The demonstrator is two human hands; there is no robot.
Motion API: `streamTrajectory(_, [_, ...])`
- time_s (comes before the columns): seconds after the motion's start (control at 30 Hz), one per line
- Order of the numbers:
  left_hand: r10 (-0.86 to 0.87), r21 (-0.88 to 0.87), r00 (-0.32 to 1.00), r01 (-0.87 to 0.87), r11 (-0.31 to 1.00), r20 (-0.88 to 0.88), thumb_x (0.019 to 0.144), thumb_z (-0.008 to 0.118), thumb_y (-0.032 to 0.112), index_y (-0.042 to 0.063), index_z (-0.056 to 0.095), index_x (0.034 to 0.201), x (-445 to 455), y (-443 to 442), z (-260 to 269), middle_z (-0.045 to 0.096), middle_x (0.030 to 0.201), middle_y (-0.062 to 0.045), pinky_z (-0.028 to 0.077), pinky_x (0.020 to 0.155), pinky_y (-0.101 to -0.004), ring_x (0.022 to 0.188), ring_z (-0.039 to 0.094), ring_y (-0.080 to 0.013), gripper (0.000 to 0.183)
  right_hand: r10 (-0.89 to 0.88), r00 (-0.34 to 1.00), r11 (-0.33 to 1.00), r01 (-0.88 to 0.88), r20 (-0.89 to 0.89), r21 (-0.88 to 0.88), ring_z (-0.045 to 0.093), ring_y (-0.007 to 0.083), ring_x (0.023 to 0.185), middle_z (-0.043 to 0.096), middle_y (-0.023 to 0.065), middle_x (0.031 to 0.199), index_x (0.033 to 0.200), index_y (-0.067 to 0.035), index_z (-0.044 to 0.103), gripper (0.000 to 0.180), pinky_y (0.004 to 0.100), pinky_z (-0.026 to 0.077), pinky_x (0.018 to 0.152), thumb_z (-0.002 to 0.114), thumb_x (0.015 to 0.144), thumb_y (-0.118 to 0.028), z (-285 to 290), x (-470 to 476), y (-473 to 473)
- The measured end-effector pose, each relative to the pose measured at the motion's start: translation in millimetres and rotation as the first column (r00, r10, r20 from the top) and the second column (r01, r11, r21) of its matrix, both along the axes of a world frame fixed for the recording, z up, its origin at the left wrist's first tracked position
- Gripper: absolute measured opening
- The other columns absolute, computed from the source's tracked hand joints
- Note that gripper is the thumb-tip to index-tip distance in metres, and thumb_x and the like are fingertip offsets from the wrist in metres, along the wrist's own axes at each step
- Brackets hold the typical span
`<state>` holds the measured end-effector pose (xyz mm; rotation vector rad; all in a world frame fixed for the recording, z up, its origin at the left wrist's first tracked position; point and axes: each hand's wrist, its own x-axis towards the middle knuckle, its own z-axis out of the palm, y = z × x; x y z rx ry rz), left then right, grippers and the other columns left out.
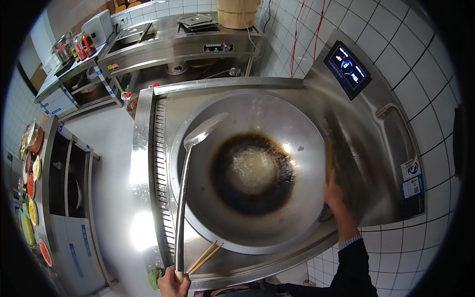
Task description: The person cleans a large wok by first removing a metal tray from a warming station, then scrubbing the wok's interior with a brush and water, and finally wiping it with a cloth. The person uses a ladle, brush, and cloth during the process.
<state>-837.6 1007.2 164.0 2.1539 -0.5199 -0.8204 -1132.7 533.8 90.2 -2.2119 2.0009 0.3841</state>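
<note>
My left hand [174,283] is closed around the pale handle end of a long metal wok spatula [182,185], whose blade lies over the upper left rim of a big steel wok [237,230]. Bubbling liquid [254,167] sits in the dark-ringed bottom of the wok. At the wok's right edge, my right hand [335,193] is on a blurred, long yellowish-brown object [329,157], perhaps a brush or a wooden handle; its exact kind cannot be told. Two wooden chopsticks [206,258] lean on the near rim, close to my left hand.
A slotted drain [160,167] runs left of the wok. Behind stands a steel counter [156,48] with a wooden barrel [237,14]. Bowls and plates of food [32,211] line a counter at far left. A lit display [347,69] and a tap [397,109] are at right.
</note>
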Motion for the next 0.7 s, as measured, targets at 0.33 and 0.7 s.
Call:
streamTrajectory(0.33, [0.044, 0.168, 0.999, -0.045, 0.985, 0.01, 0.078, 0.059, -0.005, -0.006, 0.05, 0.106, -16.6, 14.9, -11.2, 0.051, 0.098, -0.012, 0.044, 0.069, -0.0254, 0.085, 0.051, -0.0164, 0.03, 0.297, 0.692, 0.635, -0.658, 0.658, 0.406, 0.061, 0.042, 0.074, 0.06, 0.0285, 0.087, 0.145, -0.017, 0.004, 0.071, 0.048, 0.047, 0.068, 0.046, 0.089, -0.029, -109.3, 281.5, 154.3])
streamTrajectory(0.7, [0.126, 0.142, 0.992, -0.124, 0.982, 0.0, 0.074, 0.063, 0.004, -0.002, 0.057, 0.089, -28.9, -31.2, 36.4, 0.05, 0.077, -0.011, 0.04, 0.069, -0.0355, 0.074, 0.048, -0.0228, 0.017, 0.104, 0.983, 0.99, -0.087, -0.149, 0.113, 0.062, 0.0342, 0.081, 0.061, 0.0257, 0.095, 0.145, -0.021, -0.002, 0.071, 0.0445, 0.049, 0.069, 0.04, 0.09, -0.007, -117.8, 60.3, -46.9])
